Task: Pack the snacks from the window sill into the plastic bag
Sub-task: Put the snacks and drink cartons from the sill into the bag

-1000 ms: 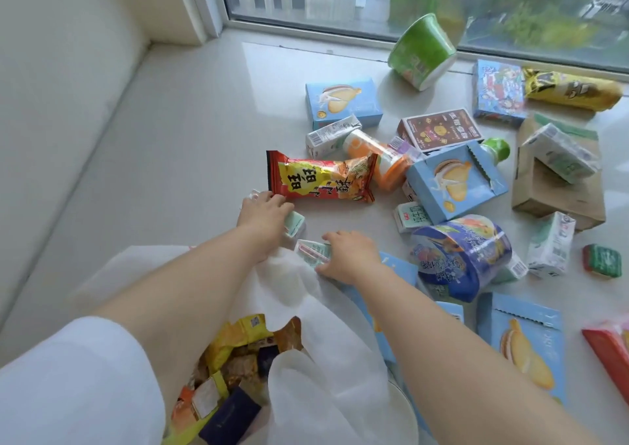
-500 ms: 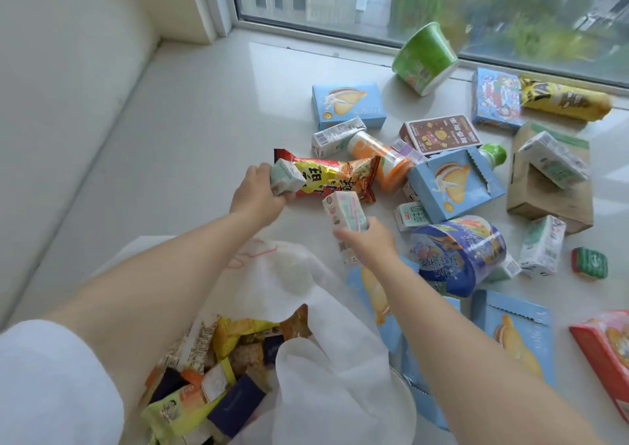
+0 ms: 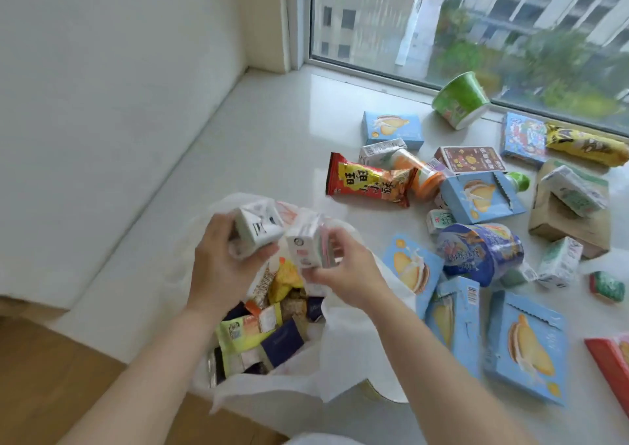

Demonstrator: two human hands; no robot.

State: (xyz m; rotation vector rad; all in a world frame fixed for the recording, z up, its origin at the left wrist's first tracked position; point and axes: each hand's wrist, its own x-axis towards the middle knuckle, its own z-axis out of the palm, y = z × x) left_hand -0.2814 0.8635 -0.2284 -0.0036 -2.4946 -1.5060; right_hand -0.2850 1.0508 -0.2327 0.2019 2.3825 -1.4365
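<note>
Both hands hover right over the open mouth of the white plastic bag, which sits at the near edge of the window sill. The left hand is wrapped around a small white drink carton, fingers curled beneath it. The right hand pinches a second small carton, this one white with pink on its side, held upright between thumb and fingers. The two cartons almost touch, both just above the bag.

Inside the bag lies a jumble of wrapped snacks: yellow, green and dark blue packets.

Beyond the bag, further along the sill, lies a red snack packet with yellow printing. To the right of the bag sit pale blue cake boxes, some overlapping, and a blue bowl-shaped tub tipped on its side. Farther from the bag, near the window glass, a green paper cup lies tilted, with a yellow packet past it. A brown cardboard box carries a small carton on top.
</note>
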